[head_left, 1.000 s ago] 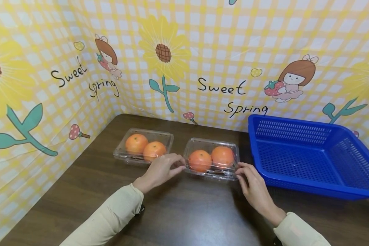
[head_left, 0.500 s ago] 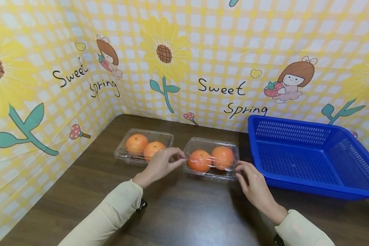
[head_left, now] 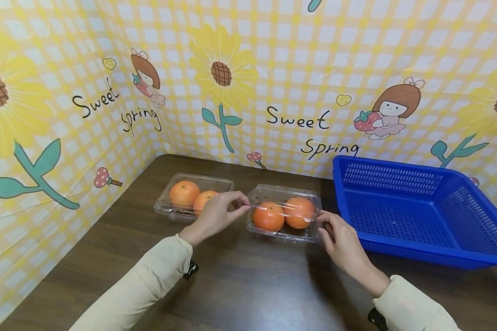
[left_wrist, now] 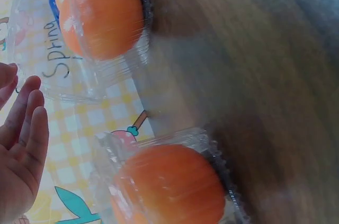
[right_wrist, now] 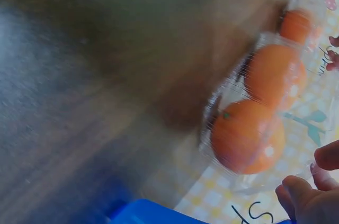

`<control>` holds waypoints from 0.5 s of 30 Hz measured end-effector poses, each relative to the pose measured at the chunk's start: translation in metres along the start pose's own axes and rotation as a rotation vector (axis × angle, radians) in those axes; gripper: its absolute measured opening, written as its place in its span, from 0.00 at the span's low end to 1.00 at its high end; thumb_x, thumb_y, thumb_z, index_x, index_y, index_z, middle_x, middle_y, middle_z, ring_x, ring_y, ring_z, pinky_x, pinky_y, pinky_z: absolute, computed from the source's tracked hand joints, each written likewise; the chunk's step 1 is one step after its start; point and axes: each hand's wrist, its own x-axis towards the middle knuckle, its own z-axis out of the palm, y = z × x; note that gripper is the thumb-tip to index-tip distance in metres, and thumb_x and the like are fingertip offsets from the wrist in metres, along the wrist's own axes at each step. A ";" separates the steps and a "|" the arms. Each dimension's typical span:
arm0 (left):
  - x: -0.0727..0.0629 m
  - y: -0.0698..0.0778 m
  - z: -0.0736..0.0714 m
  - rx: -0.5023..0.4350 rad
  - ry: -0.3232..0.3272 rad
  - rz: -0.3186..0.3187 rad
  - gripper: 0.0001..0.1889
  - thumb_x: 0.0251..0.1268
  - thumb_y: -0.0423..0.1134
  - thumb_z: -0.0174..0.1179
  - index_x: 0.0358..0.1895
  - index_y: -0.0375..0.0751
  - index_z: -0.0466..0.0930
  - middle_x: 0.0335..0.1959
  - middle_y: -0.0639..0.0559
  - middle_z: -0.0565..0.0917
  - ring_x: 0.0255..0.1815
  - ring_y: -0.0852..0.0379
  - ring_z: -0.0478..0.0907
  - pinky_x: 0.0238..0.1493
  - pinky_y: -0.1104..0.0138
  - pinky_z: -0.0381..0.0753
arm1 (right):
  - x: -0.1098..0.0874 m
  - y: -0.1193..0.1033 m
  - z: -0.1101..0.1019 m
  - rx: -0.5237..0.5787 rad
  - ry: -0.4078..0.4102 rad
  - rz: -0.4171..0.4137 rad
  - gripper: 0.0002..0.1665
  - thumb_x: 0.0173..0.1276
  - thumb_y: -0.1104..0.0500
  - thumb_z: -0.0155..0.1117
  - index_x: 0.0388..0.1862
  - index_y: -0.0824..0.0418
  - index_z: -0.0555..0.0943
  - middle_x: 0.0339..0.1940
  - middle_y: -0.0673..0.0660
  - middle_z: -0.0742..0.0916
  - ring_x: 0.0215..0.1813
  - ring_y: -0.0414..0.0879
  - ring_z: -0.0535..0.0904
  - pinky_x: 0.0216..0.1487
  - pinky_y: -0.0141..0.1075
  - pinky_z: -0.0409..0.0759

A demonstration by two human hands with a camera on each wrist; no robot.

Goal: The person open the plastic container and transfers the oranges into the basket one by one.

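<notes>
Two oranges [head_left: 269,217] sit in a clear plastic clamshell box [head_left: 283,238] at mid-table. Its hinged lid [head_left: 283,195] is raised at the front, the hinge side being at the back. My left hand [head_left: 219,212] pinches the lid's left front corner between thumb and fingers. At the right corner, my right hand [head_left: 343,239] pinches the lid edge the same way. In the left wrist view the lid [left_wrist: 58,70] stands apart from the tray over the orange [left_wrist: 106,17]. The right wrist view shows my right thumb and fingers [right_wrist: 304,195] at the lid's edge.
A second clear box [head_left: 171,212] with two oranges [head_left: 184,193] stands to the left, partly behind my left hand. On the right is a blue perforated plastic basket [head_left: 397,220]. A yellow checked cloth [head_left: 290,82] hangs behind the dark wooden table [head_left: 252,285].
Both hands have risen a little, away from the table's front edge, and the lid's front edge has come up with them. The oranges, boxes and basket stay in place.
</notes>
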 end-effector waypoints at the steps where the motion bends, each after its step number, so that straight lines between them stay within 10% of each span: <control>1: 0.001 0.000 -0.001 0.002 -0.001 -0.001 0.02 0.54 0.36 0.61 0.28 0.46 0.78 0.23 0.59 0.78 0.24 0.66 0.72 0.26 0.73 0.72 | 0.002 -0.001 -0.002 0.001 -0.013 0.018 0.12 0.52 0.76 0.60 0.37 0.69 0.76 0.44 0.64 0.80 0.46 0.55 0.77 0.40 0.43 0.78; 15: 0.022 0.009 -0.011 -0.075 -0.034 -0.055 0.02 0.54 0.36 0.61 0.27 0.44 0.79 0.22 0.58 0.78 0.25 0.63 0.73 0.29 0.68 0.75 | 0.032 0.003 -0.025 0.093 -0.122 0.203 0.11 0.59 0.70 0.58 0.42 0.68 0.76 0.43 0.65 0.82 0.47 0.57 0.76 0.47 0.50 0.73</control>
